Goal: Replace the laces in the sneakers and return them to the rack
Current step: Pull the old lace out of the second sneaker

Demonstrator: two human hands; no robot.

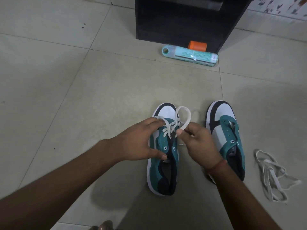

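Head view, looking down at a tiled floor (83,80). Nearest, at 6 o'clock on the bottom edge, a small brown shape, too blurred to identify. Both forearms enter from the bottom corners and meet over the left sneaker (163,156), which stands on the floor just below frame centre, toe pointing to 12 o'clock; teal, white and black upper. Left hand (137,141) rests on the shoe's 9 o'clock side, fingers spread: fingertips at the front lacing, thumb on the collar near the top eyelets. Right hand (197,143), a reddish band at its wrist, pinches a white lace (181,113) between thumb and forefinger; the lace rises in a loop toward 12 o'clock over the toe and is crossed through the front eyelets only; the rear eyelets are open. Right sneaker (224,130) stands just beside the first at its 3 o'clock, toe also to 12, no lace in its eyelets, heel partly hidden by the right forearm. At 4 o'clock a loose lace (272,175) lies tangled on the floor, apart from both shoes. Farther, at 12 o'clock, a pale blue tube (189,55) lies on its side with an orange box (197,46) touching it behind. Beyond these stands a black cabinet (182,22).
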